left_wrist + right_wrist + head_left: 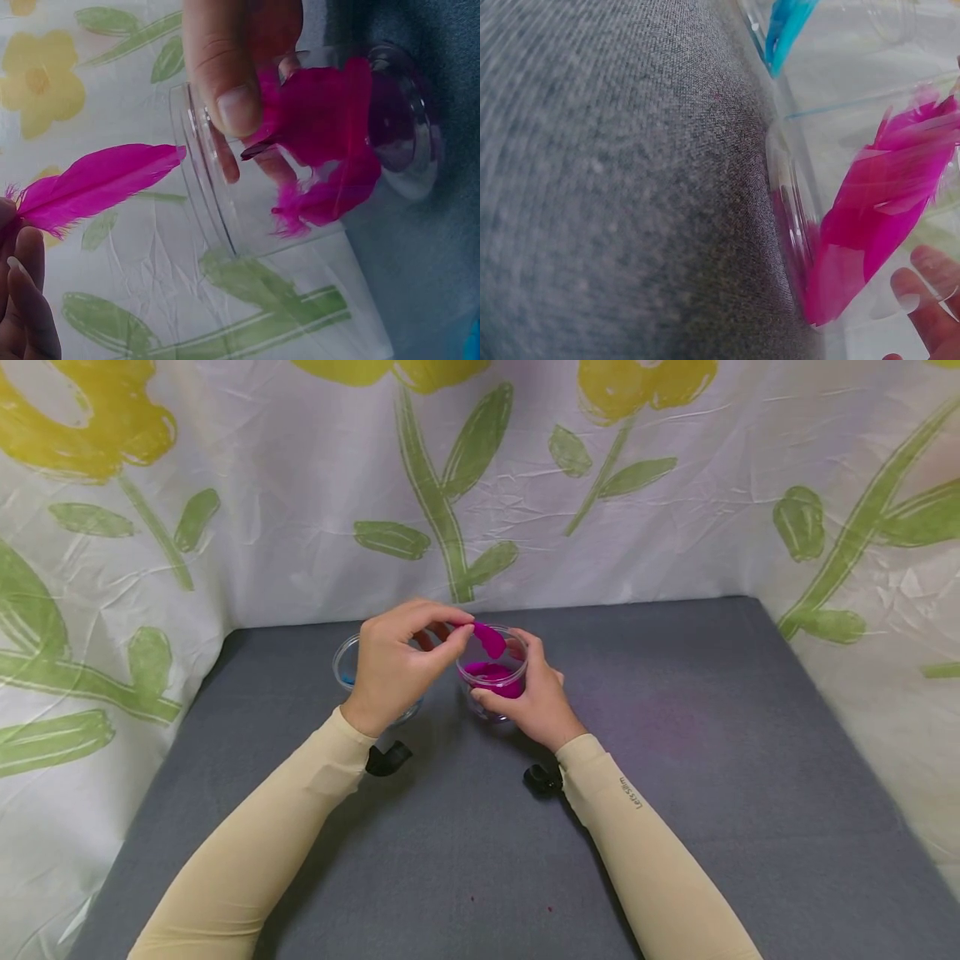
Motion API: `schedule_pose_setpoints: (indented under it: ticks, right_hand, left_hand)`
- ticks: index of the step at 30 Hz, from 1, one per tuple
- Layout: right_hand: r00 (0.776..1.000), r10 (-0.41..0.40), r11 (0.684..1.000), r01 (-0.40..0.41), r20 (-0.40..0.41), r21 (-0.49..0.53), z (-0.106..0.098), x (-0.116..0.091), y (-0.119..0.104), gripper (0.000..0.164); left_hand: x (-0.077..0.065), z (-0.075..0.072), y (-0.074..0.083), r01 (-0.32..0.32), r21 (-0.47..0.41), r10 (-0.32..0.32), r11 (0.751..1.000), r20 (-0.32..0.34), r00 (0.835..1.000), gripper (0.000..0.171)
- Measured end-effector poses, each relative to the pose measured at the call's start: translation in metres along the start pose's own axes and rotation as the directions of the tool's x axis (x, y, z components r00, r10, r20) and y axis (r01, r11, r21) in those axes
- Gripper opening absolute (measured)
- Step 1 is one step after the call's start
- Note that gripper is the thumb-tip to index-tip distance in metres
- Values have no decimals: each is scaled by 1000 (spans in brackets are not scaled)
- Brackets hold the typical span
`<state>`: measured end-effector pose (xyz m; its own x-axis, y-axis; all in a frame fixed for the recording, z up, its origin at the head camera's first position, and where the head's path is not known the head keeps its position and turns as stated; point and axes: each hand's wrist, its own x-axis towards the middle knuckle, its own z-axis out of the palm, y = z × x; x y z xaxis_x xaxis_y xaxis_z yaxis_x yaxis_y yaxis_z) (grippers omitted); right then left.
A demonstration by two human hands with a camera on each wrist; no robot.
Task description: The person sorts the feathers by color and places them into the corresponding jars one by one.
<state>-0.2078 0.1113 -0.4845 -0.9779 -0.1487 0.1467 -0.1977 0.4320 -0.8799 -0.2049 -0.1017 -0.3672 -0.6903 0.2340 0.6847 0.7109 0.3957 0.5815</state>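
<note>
Between thumb and fingertips, my left hand [397, 664] pinches a magenta feather [105, 184] by its fluffy end. The feather's tip points down at the mouth of a clear plastic jar [206, 187]. Several more magenta feathers [322, 127] lie inside that jar. My right hand [542, 697] grips the jar round its side near the rim, and the jar stands upright on the table. A second clear jar [346, 652], partly hidden by my left hand, stands to the left with a blue feather [786, 30] in it.
Dark grey cloth covers the table [675, 760]. Two tiny red specks [550, 909] lie near its front. A white curtain [300, 510] with yellow flowers and green leaves hangs behind and at the sides. Black straps [388, 758] show at both wrists.
</note>
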Motion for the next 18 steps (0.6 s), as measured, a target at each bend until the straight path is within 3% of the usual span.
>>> schedule_pose_setpoints:
  ticks: [8, 14, 18]
  right_hand:
    - [1000, -9, 1000, 9, -3, 0, -1, -1, 0, 107]
    - [1000, -11, 1000, 11, 0, -5, -2, 0, 0, 106]
    - [1000, -24, 1000, 24, 3, 0, -1, 0, 0, 105]
  left_hand:
    - [0, 9, -2, 17, 21, -17, 1000, 27, 999, 10]
    - [-4, 19, -12, 112, 28, -114, 993, 96, 989, 12]
    - [-10, 21, -16, 134, 40, -138, 990, 141, 980, 16]
